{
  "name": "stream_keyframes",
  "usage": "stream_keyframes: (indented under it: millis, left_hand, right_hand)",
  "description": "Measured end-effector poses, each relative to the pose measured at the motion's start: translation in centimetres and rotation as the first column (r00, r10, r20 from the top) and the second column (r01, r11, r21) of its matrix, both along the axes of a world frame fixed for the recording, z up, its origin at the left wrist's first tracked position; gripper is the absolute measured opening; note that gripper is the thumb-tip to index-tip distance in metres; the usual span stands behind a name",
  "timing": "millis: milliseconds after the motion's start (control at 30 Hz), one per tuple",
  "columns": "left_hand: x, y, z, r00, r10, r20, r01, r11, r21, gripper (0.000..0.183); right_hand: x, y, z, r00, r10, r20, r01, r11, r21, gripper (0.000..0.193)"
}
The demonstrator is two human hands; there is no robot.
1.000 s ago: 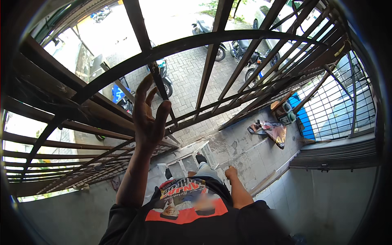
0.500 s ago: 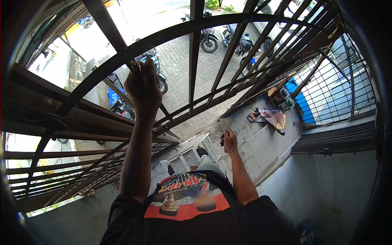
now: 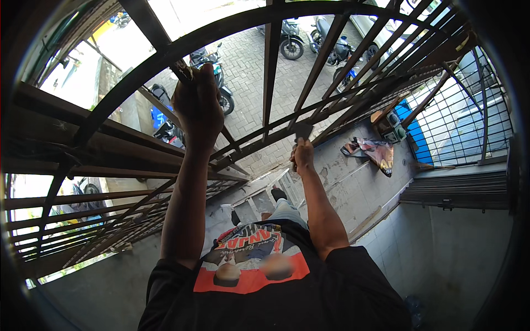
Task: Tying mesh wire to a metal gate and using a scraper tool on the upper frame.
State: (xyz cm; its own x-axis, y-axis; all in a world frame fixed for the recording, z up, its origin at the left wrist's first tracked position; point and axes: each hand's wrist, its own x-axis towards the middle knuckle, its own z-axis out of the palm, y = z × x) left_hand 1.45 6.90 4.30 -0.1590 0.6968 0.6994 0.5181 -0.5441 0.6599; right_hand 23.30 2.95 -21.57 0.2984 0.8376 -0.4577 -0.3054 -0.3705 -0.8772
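Paving [image 3: 243, 77] with motorcycles [image 3: 291, 32] lies behind bars [image 3: 270, 77], left fingers [image 3: 208, 85] clasping 1 bar [image 3: 180, 68], right fingers [image 3: 301, 153] a flat tool [image 3: 304, 131].

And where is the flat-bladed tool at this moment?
In the head view, the flat-bladed tool is just right of centre, held in the right hand and appearing close to the metal grille.

The bar [image 3: 178, 67] I grip at eleven o'clock looks like rough, matt metal; my flat tool [image 3: 304, 131] near two, smooth and dull; my shirt [image 3: 270, 297] at six, matt cloth.
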Motion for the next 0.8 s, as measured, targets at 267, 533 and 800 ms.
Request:
stream_keyframes:
  millis: [267,533,800]
  left_hand:
    - [-0.3,-0.1,0.2,0.995,-0.037,0.088,0.04,0.999,-0.025,0.024]
    - [0.5,-0.5,0.8,0.967,-0.011,0.256,0.031,0.997,-0.073,0.035]
    - [0.1,-0.4,0.8,0.942,-0.036,0.333,0.081,0.989,-0.122,0.039]
  right_hand:
    - [3.7,-1.3,-2.9,0.976,-0.134,-0.174,0.121,0.989,-0.086,0.019]
    - [3.6,-5.8,-6.0,0.928,-0.236,-0.289,0.069,0.869,-0.49,0.02]
    - [1.3,-4.3,-7.4,0.905,-0.206,-0.371,0.025,0.899,-0.438,0.016]
